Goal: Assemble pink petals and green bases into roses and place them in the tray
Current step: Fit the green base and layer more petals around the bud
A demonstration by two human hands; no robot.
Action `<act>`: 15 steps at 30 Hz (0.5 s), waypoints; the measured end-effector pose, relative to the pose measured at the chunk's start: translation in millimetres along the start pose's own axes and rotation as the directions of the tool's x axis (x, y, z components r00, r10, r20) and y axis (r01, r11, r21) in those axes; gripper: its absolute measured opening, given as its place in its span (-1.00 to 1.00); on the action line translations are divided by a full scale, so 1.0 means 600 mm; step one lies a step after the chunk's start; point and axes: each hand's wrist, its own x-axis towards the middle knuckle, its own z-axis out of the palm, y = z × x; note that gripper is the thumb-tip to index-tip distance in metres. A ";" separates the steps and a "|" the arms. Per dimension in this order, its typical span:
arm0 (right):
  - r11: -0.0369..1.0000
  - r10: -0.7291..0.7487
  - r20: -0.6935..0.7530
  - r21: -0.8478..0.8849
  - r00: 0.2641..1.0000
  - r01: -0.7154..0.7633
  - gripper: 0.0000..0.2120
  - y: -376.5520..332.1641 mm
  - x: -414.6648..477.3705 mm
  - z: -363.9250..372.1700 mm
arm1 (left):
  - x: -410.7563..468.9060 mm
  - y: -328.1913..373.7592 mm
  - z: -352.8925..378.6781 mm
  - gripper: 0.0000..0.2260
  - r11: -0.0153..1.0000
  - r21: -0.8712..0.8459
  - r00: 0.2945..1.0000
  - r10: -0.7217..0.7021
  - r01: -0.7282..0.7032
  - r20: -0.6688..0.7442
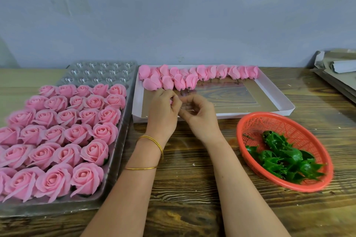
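Pinching a pink petal bud [171, 101], light and easily crushed, the left hand [163, 113] should favour its stem, while the right hand [200, 116] curls, contents unclear.

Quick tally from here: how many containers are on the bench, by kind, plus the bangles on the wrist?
Clear plastic tray: 1
White shallow box: 1
Red basket: 1
Gold bangles: 2
Total: 5

Cardboard stack [337, 75] on wooden table [192, 188]
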 end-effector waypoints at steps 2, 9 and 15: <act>1.000 0.004 -0.008 -0.018 1.000 -0.004 -0.82 -0.002 0.000 -0.002 | 0.000 0.000 -0.001 -0.85 1.000 0.005 1.000 -0.014 0.014 -0.004; 0.997 0.073 -0.076 0.005 0.994 -0.073 -0.85 -0.006 0.004 -0.003 | 0.021 0.020 -0.020 -0.81 0.999 0.039 0.996 -0.010 0.014 -0.092; 0.994 0.111 -0.082 0.029 0.990 -0.109 -0.85 -0.004 0.003 -0.004 | 0.077 0.055 -0.061 -0.83 0.999 0.016 0.980 0.033 -0.031 -0.194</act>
